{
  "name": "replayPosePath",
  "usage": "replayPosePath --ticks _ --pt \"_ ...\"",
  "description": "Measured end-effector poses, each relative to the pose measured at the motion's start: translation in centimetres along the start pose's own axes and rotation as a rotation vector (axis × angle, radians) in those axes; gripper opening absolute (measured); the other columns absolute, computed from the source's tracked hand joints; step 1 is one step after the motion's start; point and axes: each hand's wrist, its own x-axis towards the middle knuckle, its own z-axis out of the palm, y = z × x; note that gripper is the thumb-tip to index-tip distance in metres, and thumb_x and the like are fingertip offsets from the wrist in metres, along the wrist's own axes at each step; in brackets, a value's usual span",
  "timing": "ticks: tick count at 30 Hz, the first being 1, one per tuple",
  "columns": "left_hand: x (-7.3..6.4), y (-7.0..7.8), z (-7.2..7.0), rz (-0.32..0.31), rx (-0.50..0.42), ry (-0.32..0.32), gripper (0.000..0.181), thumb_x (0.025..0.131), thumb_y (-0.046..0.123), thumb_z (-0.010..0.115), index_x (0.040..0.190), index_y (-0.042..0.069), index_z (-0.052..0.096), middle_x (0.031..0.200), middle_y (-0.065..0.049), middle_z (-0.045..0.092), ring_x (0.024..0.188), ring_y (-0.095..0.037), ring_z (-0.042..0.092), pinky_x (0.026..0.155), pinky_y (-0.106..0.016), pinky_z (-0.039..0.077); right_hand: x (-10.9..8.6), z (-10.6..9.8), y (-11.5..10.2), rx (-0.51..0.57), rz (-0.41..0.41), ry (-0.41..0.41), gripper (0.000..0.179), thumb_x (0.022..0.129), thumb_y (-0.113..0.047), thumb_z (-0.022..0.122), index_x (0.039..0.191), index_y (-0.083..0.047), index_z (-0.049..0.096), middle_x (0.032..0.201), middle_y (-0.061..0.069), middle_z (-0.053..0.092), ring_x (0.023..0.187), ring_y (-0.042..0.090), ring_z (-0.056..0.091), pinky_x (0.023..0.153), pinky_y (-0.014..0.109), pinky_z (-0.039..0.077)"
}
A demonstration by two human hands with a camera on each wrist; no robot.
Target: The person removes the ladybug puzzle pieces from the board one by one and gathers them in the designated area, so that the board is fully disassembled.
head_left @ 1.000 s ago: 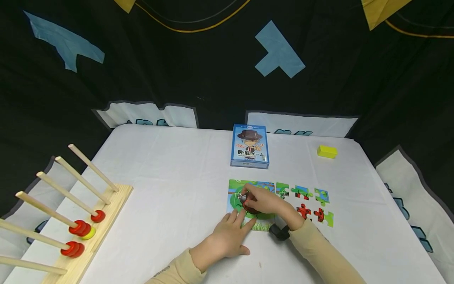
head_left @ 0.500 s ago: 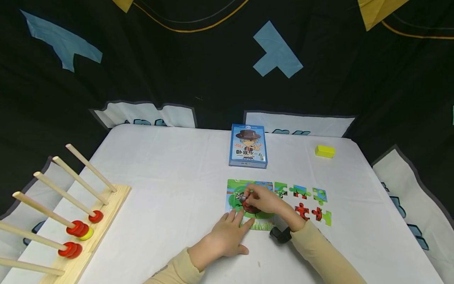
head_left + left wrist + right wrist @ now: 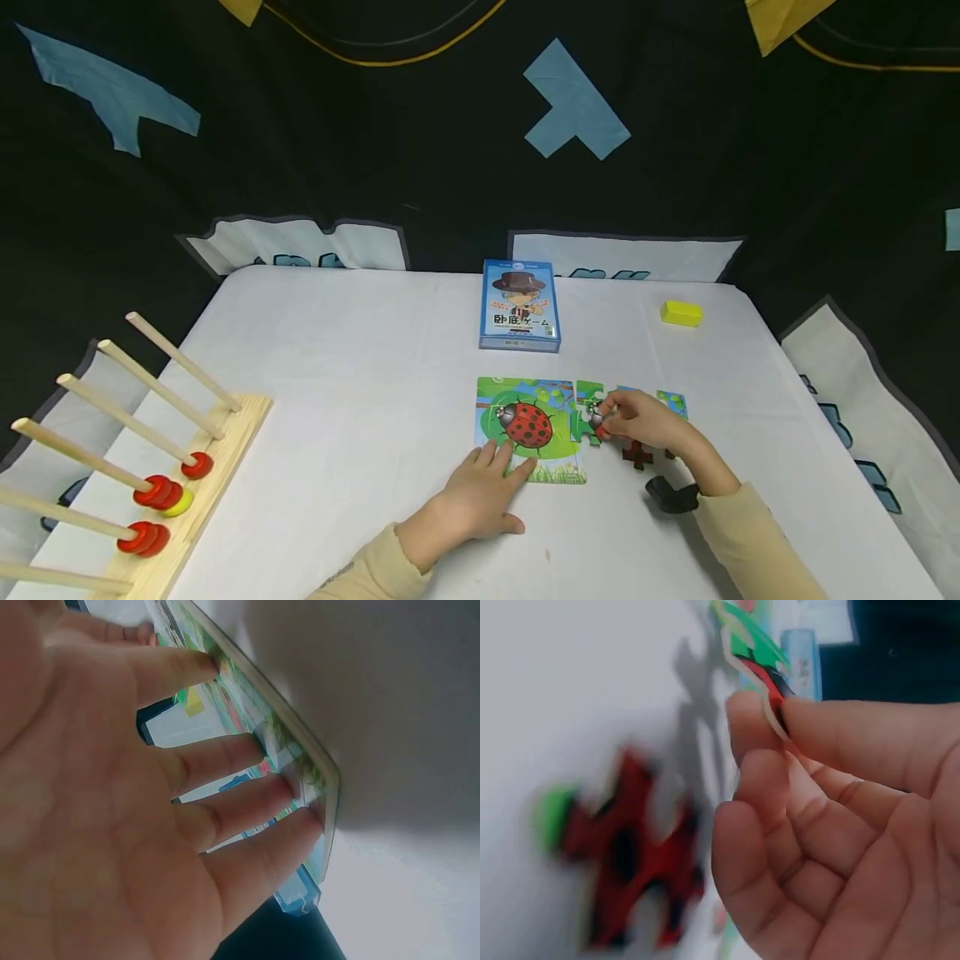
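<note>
A square ladybug picture board (image 3: 489, 390) lies on the white table, its ladybug fully uncovered. My left hand (image 3: 472, 496) rests at the board's near edge; in the left wrist view its spread, fairly straight fingers (image 3: 247, 810) touch the picture surface. Right of the board, my right hand (image 3: 648, 421) pinches a jigsaw piece (image 3: 583, 429) between thumb and fingertips. The right wrist view has this green and red piece (image 3: 759, 656) edge-on, casting a shadow. A red jigsaw piece (image 3: 637, 454) with black spots lies below that hand, which partly hides the other pieces.
A blue game box (image 3: 519, 308) stands behind the board, and a yellow block (image 3: 681, 313) lies at the back right. At the left is a wooden base (image 3: 251, 408) with tilted-looking pegs and red and yellow rings. A green-blue piece (image 3: 672, 403) lies right of my right hand.
My right hand has left the printed ladybug, moved right to the loose pieces, and now pinches one. The left hand stays at the board's edge. The head view has shifted slightly.
</note>
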Motion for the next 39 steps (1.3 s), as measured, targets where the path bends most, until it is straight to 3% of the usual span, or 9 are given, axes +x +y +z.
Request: replayPosePath --ticks 4,9,15,19,22,27,29,39 --pt "-0.2 -0.1 -0.1 -0.012 -0.005 -0.004 0.078 0.077 0.055 0.060 0.141 0.022 0.033 0.142 -0.015 0.029 0.128 -0.034 0.028 0.101 -0.042 0.027 -1.0 -0.1 1.0 -0.016 0.026 -0.007 0.020 0.089 -0.011 0.056 0.100 0.005 0.054 0.074 0.006 0.061 0.061 0.019 0.053 0.051 0.030 0.041" --pt "-0.3 -0.1 -0.1 -0.007 -0.004 -0.010 0.076 0.078 0.054 0.060 0.141 0.022 0.033 0.142 -0.014 0.029 0.128 -0.034 0.028 0.101 -0.041 0.027 -1.3 0.0 1.2 -0.087 0.049 0.045 0.017 0.086 -0.011 0.060 0.098 0.002 0.058 0.067 0.004 0.058 0.052 0.016 0.046 0.045 0.028 0.036" --pt "-0.2 0.0 -0.1 0.000 -0.021 -0.001 0.076 0.077 0.053 0.061 0.141 0.021 0.034 0.142 -0.015 0.029 0.128 -0.034 0.028 0.101 -0.042 0.028 -1.2 0.0 0.7 -0.164 0.074 0.077 0.015 0.085 -0.009 0.061 0.097 0.001 0.058 0.067 0.004 0.058 0.054 0.018 0.048 0.049 0.030 0.038" --pt "-0.2 0.0 -0.2 0.002 -0.022 0.004 0.076 0.077 0.054 0.061 0.141 0.022 0.034 0.141 -0.015 0.029 0.128 -0.034 0.029 0.101 -0.041 0.028 -1.0 0.7 -0.1 -0.271 0.118 0.165 0.017 0.085 -0.013 0.063 0.097 -0.002 0.059 0.067 0.001 0.054 0.054 0.015 0.046 0.049 0.029 0.037" --pt "-0.2 -0.1 -0.3 0.002 -0.029 0.006 0.076 0.077 0.054 0.061 0.141 0.022 0.034 0.141 -0.015 0.030 0.127 -0.035 0.029 0.101 -0.041 0.028 -0.8 1.7 -0.9 -0.309 0.076 0.197 0.018 0.085 -0.015 0.063 0.099 -0.003 0.060 0.066 0.000 0.052 0.052 0.014 0.046 0.048 0.029 0.038" --pt "-0.1 -0.2 -0.2 0.007 -0.030 0.013 0.075 0.077 0.053 0.061 0.140 0.021 0.035 0.140 -0.016 0.031 0.127 -0.035 0.030 0.100 -0.041 0.029 -0.5 3.6 -2.0 -0.360 -0.136 0.088 0.041 0.078 -0.019 0.071 0.113 0.000 0.059 0.089 0.003 0.056 0.071 0.015 0.049 0.060 0.030 0.043" --pt "0.0 -0.2 -0.1 0.006 -0.030 0.014 0.075 0.077 0.053 0.061 0.140 0.021 0.035 0.140 -0.016 0.031 0.127 -0.035 0.030 0.100 -0.041 0.029 -0.4 4.1 -2.3 -0.393 -0.183 0.046 0.050 0.075 -0.020 0.074 0.118 0.000 0.057 0.099 0.006 0.055 0.081 0.017 0.049 0.067 0.032 0.042" --pt "0.1 -0.2 -0.2 0.011 -0.029 0.017 0.075 0.077 0.053 0.061 0.140 0.022 0.036 0.140 -0.016 0.032 0.126 -0.035 0.031 0.100 -0.041 0.030 -0.2 5.1 -2.9 -0.426 -0.153 -0.010 0.054 0.070 -0.020 0.078 0.117 -0.003 0.059 0.104 0.007 0.053 0.095 0.023 0.049 0.078 0.040 0.043"
